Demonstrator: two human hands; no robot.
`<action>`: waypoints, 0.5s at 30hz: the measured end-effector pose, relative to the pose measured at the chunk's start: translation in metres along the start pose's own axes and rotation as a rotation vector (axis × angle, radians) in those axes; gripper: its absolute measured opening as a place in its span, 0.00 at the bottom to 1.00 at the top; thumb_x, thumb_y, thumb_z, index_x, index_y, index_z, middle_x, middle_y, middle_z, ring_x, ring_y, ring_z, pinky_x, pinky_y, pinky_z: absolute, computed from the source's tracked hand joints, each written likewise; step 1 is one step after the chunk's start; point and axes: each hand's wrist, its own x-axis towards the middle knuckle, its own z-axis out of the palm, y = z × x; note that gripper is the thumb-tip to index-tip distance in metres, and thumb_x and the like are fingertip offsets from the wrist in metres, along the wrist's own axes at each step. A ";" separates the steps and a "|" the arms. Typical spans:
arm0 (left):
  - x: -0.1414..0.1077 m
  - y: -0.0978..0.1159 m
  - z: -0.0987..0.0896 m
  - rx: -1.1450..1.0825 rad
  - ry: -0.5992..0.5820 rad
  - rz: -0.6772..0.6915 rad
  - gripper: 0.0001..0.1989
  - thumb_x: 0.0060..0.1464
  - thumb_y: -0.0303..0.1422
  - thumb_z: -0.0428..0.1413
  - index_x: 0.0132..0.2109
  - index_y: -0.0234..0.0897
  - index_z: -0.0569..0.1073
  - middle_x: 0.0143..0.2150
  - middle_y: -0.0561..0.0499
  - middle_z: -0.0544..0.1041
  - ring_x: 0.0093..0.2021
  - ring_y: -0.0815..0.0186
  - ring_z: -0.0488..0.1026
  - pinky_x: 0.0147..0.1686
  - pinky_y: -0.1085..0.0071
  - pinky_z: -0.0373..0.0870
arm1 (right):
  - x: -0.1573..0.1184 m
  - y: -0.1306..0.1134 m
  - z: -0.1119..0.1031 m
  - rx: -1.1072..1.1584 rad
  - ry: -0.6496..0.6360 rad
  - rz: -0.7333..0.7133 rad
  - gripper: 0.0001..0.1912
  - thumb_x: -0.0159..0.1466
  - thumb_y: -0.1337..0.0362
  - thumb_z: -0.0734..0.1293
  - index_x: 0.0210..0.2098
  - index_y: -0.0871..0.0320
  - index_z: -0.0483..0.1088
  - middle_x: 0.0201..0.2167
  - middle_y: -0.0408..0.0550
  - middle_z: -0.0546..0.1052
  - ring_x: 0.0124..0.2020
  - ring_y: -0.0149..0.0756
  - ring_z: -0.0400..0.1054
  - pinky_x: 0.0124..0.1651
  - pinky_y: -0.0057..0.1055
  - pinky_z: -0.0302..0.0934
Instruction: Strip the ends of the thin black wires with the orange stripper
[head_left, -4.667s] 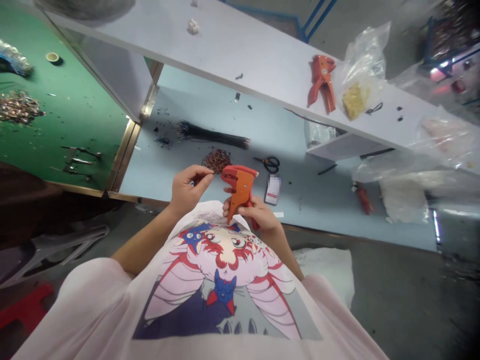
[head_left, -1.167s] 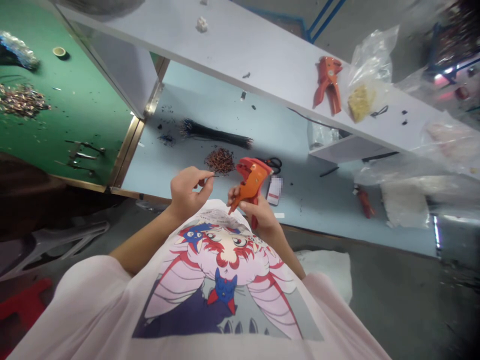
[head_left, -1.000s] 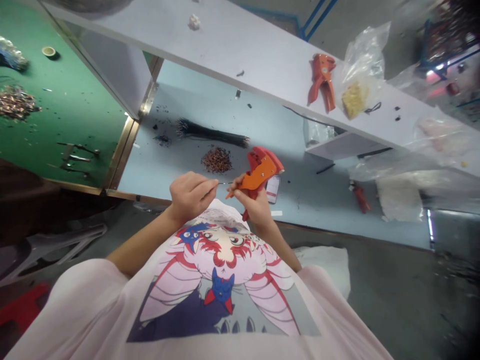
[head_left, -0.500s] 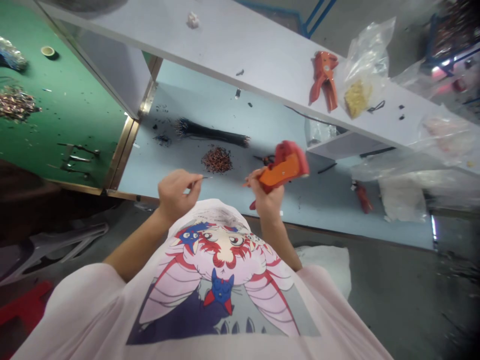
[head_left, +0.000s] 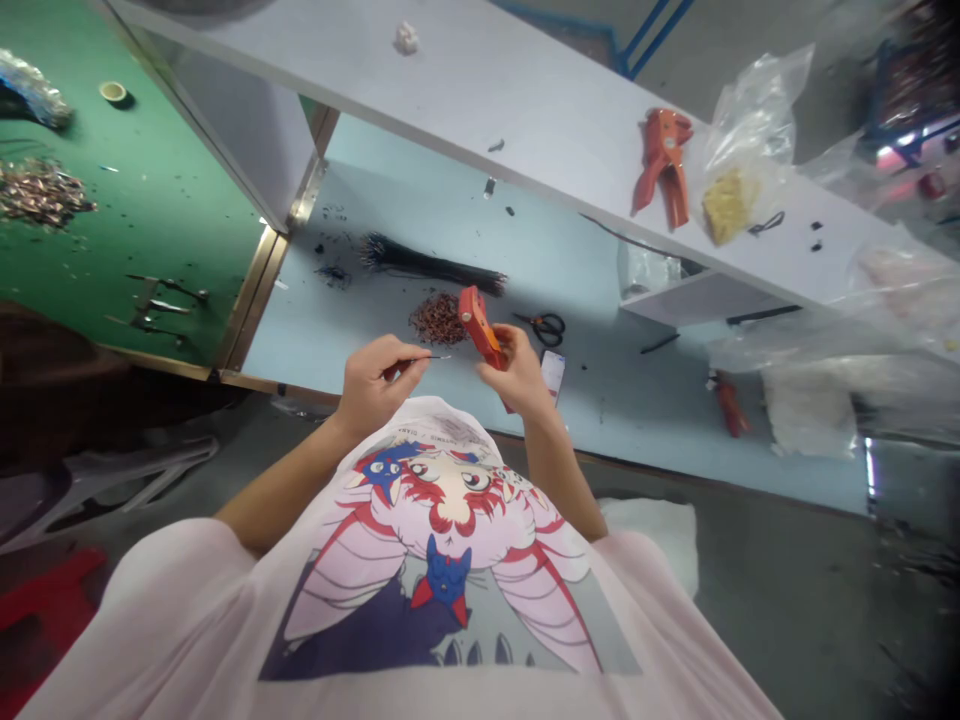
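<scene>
Black thin wire (head_left: 439,357), light and springy, pinched near its end by the fingertips of the left hand (head_left: 370,383). Reddish-brown heap of cut wire bits (head_left: 435,320) lies on the pale-blue tabletop (head_left: 600,425) just behind. Orange-red plastic wire stripper (head_left: 475,322), light, stiff, best held by its handles, sits gripped in the curled right hand (head_left: 519,375), raised above the tabletop.

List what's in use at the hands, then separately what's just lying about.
In use:
left hand pinching a thin wire
right hand gripping an orange wire stripper

Lying about:
black wire bundle
reddish-brown wire bits
black-handled scissors
second orange wire stripper on the white shelf
</scene>
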 end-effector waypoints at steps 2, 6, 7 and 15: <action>0.000 -0.002 -0.001 -0.008 0.002 -0.024 0.04 0.53 0.29 0.58 0.35 0.37 0.77 0.25 0.54 0.72 0.25 0.74 0.64 0.26 0.75 0.59 | -0.005 0.001 -0.004 0.096 -0.134 0.041 0.27 0.48 0.66 0.69 0.49 0.59 0.64 0.44 0.52 0.72 0.43 0.41 0.69 0.48 0.38 0.63; 0.003 -0.006 -0.001 -0.021 0.028 -0.060 0.03 0.53 0.30 0.58 0.34 0.37 0.77 0.25 0.54 0.72 0.24 0.74 0.64 0.25 0.76 0.59 | -0.015 -0.007 -0.013 0.376 -0.186 0.027 0.25 0.51 0.65 0.69 0.49 0.56 0.66 0.44 0.50 0.73 0.44 0.41 0.69 0.45 0.37 0.64; 0.004 -0.006 -0.001 -0.025 0.039 -0.061 0.03 0.52 0.30 0.58 0.34 0.37 0.77 0.25 0.54 0.72 0.25 0.74 0.64 0.25 0.76 0.59 | -0.017 -0.009 -0.015 0.446 -0.170 0.011 0.25 0.52 0.63 0.68 0.50 0.55 0.65 0.46 0.50 0.72 0.45 0.42 0.69 0.46 0.38 0.64; 0.017 -0.014 -0.010 -0.144 0.258 -0.137 0.03 0.50 0.31 0.59 0.34 0.39 0.78 0.26 0.54 0.74 0.27 0.74 0.67 0.27 0.76 0.62 | -0.029 -0.005 -0.013 0.577 -0.238 0.135 0.24 0.58 0.50 0.64 0.50 0.54 0.63 0.50 0.54 0.71 0.48 0.45 0.68 0.46 0.42 0.66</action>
